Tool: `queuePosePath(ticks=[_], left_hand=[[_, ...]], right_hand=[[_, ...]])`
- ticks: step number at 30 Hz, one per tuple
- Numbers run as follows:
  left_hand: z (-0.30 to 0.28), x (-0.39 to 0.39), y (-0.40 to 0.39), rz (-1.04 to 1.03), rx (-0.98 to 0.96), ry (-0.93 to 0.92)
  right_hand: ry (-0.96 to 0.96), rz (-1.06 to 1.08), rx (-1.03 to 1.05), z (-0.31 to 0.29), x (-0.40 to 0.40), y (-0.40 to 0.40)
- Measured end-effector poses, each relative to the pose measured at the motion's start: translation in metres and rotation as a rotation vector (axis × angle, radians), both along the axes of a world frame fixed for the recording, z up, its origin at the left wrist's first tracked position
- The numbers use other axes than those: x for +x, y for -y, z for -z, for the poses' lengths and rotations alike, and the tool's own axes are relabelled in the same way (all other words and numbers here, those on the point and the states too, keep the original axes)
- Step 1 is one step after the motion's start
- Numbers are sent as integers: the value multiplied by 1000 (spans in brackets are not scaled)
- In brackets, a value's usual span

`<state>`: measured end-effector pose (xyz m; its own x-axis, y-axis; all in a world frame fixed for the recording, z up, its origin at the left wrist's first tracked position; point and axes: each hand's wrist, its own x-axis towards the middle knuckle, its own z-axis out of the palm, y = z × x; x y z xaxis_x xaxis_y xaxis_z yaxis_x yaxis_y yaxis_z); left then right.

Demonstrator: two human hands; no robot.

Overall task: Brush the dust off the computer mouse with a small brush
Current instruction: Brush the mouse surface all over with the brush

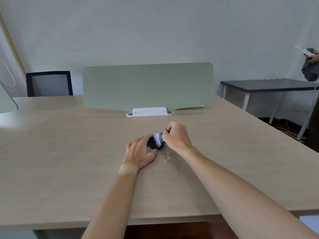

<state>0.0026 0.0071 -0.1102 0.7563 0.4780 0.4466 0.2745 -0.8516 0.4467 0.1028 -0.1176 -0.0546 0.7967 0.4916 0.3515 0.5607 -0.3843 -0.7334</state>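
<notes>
A black computer mouse (152, 143) lies on the light wooden desk (69, 152), mostly covered by my left hand (140, 153), which grips it from the left and front. My right hand (177, 136) is closed around a small brush (159, 139) with a dark grey collar and white bristles. The bristles press on the top right of the mouse. White dust specks (166, 157) lie on the desk just right of my left hand.
A pale green divider panel (148, 85) stands in a white base (149, 112) across the far side of the desk. A black mesh chair (49, 83) is at back left, a dark table (269, 87) at right. Another person's hand (313, 58) holds grey cloth at far right.
</notes>
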Motion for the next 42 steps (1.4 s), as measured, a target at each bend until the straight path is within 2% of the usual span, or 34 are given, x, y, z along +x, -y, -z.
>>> queuePosePath(ticks=[5,13,18,25,30,33,39,42], left_hand=[[0,-1,1,-4,-34,47],[-5,-4,6,-92,-73,-41],[-4,-4,7,-149,-41,-8],[-2,-1,3,18,28,-69],[-1,0,3,-57,24,-77],[-2,-1,3,-34,-4,-31],[-4,-2,3,-38,-40,-44],[-4,-3,4,-65,-43,-47]], right_hand=[[51,65,35,0,8,7],[101,-133,65,13,1,-4],[143,41,111,11,11,4],[112,-84,132,13,5,4],[133,11,63,12,9,4],[152,52,65,9,12,6],[104,-127,128,12,2,2],[96,-76,74,15,6,4]])
